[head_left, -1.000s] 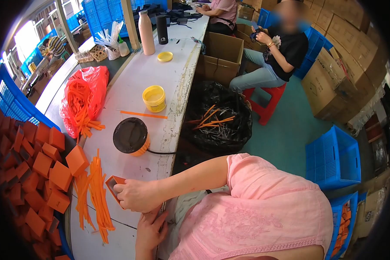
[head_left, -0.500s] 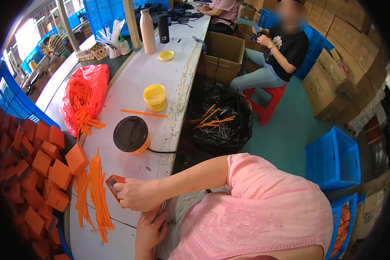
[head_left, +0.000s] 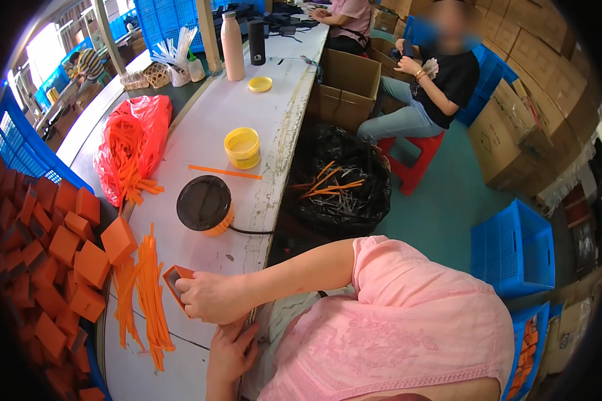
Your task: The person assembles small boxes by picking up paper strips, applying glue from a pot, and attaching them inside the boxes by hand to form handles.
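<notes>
My right hand [head_left: 214, 295] is closed on a small orange box [head_left: 175, 286] with a dark grey inside, held at a tilt above the table. Its fingertips are at the box's near wall and partly hide it. Just below, my left hand [head_left: 231, 354] lies by the table edge with fingers stretched out, holding nothing that I can see. Beside the box, a bunch of thin orange strips [head_left: 152, 301] lies on the white table [head_left: 201, 144]. Farther along stands a round orange pot with a dark top [head_left: 205, 204].
Many orange boxes [head_left: 63, 246] are heaped at the left. A red bag [head_left: 155, 113] spills orange strips. A yellow tub [head_left: 242, 148], a pink bottle [head_left: 233, 50] and a black bottle [head_left: 256, 43] stand farther back. A black-bagged bin [head_left: 374, 207] sits beside the table; a co-worker [head_left: 441, 83] sits beyond.
My hands and the orange box stay almost in place. The view has shifted very slightly. The seated co-worker's hands have moved a little.
</notes>
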Motion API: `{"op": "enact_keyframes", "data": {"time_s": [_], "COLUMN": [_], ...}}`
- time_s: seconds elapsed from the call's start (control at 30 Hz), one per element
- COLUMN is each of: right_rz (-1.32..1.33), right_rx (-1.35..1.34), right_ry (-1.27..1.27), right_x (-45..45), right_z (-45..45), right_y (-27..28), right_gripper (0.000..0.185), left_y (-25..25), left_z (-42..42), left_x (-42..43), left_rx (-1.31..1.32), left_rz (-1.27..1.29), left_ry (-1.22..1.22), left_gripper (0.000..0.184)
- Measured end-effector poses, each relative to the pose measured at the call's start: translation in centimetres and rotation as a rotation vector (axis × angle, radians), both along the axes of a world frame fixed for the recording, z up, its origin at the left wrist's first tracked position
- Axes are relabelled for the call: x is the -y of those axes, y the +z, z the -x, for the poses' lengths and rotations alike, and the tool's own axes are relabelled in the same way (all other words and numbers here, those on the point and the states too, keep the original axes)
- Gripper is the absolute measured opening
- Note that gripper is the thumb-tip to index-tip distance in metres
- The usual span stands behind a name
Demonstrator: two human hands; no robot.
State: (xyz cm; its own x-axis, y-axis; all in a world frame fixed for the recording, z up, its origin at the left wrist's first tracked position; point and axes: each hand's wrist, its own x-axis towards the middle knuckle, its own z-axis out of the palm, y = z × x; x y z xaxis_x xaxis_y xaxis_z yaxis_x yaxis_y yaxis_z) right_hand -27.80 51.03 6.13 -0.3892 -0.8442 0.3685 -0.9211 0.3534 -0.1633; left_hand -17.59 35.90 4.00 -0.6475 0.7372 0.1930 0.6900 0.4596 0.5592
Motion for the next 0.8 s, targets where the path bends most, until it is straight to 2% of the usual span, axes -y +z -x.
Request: {"op": "enact_keyframes", "data": {"time_s": [0.3,0.37,0.8], "right_rz": [-0.061,-0.044,-0.026], "right_rx": [-0.037,0.057,0.137], "right_ry": [0.026,0.086,0.140], "right_x": [0.1,0.6,1.6], "right_z": [-0.6,-1.2,-1.7], "right_y": [0.7,0.9,0.8], "right_gripper": [0.017,0.017,0.018], "left_y": [0.1,-0.2,-0.4], "left_z": [-0.1,-0.4,-0.3], "left_x": [0.0,0.3,0.2], "left_rx": [0.010,0.065,-0.002], "left_rz": [-0.002,0.008,-0.025], "left_ry": [0.014,0.055,0.043], "left_gripper": [0.041,0.042,0.041]}}
